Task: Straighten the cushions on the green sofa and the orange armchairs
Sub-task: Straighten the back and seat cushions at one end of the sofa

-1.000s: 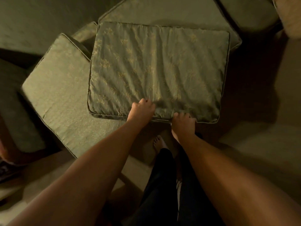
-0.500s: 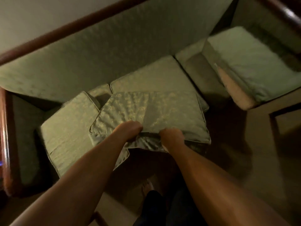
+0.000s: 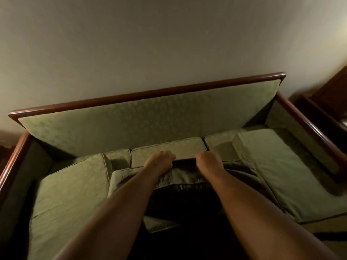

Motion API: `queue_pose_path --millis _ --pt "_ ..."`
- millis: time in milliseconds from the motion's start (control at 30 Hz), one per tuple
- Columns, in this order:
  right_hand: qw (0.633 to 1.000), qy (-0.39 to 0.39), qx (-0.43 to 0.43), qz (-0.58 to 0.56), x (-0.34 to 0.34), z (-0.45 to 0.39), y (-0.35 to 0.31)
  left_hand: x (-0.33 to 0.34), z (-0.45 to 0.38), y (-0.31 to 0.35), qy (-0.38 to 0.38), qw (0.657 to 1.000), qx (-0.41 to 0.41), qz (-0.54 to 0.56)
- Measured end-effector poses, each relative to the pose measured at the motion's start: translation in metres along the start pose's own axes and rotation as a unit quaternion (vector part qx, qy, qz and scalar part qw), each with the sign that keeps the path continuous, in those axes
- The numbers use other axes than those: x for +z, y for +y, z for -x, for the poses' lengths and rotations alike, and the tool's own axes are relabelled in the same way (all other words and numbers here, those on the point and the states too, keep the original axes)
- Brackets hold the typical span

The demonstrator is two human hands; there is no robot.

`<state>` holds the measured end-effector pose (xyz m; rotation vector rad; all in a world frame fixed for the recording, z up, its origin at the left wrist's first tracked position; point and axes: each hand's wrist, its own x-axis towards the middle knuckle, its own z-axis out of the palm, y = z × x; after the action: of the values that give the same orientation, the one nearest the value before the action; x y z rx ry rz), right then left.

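The green sofa with a dark wood frame stands against the wall. A loose green patterned cushion hangs over the middle seat, lifted by its upper edge and drooping between my arms. My left hand and my right hand are both shut on that edge. A seat cushion lies askew at the left, overhanging the front. Another seat cushion lies askew at the right. The middle seat cushion shows behind my hands.
A plain wall rises behind the sofa. Wooden arm rails run along the left and the right ends. Dark wooden furniture stands at the far right. The floor below my arms is in shadow.
My view has tilted up from the seat to the whole sofa back and wall. Both hands have raised the loose cushion by its edge, so it now hangs folded instead of lying flat.
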<state>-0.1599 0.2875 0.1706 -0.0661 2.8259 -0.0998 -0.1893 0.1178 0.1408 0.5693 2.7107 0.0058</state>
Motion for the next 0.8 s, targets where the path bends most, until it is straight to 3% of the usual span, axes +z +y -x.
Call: queue_pose_path --millis 167,367,600,700,800 --pt "0.999 0.024 -0.004 0.020 -0.022 -0.079 0.006 -0.024 -0.063 -0.025 0.030 0.999 0.016 -0.009" --pt "0.999 -0.019 -0.016 0.034 -0.039 -0.164 0.012 -0.058 -0.133 -0.061 0.001 1.000 0.025 -0.019" --pt "0.962 -0.270 -0.035 0.037 0.018 -0.214 0.043 -0.004 -0.170 -0.074 -0.063 0.997 -0.024 0.044" --pt "0.943 -0.322 -0.063 0.053 0.034 -0.217 0.042 0.022 -0.172 -0.073 -0.081 0.995 -0.040 0.048" --pt "0.938 -0.320 -0.105 0.083 0.040 -0.227 0.039 0.027 -0.183 -0.072 -0.095 0.994 -0.043 0.023"
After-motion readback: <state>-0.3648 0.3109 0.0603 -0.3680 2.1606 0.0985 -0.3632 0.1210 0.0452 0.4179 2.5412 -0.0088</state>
